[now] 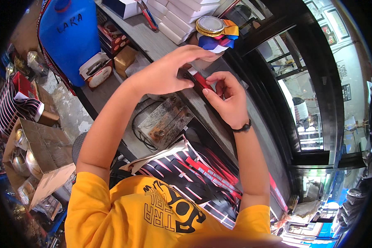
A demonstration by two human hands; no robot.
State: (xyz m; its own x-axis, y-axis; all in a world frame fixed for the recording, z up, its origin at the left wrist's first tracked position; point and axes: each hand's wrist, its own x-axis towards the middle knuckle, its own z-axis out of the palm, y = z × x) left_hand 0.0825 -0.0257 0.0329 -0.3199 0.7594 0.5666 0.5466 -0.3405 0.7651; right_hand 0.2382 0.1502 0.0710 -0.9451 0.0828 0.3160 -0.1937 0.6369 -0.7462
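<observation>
My left hand (165,68) is over the counter, its fingers stretched out and its thumb spread apart. Its fingertips lie just below a stack of round silver and gold medals (211,25) with blue, yellow and red ribbons (217,42). A short red ribbon strip (200,78) with a white end lies between my two hands at the counter's edge. The thumb and curled fingers of my right hand (228,99) close on the lower end of this strip. Below, several printed red lanyard ribbons (211,173) rest on a black, white and pink striped cloth (180,165).
White boxes (173,18) are stacked at the back of the grey counter (273,136), beside red-handled pliers (148,17). A blue jerrycan (70,39) stands at the left. An open cardboard box (49,144) sits lower left. Black-framed glass panes (301,111) line the right.
</observation>
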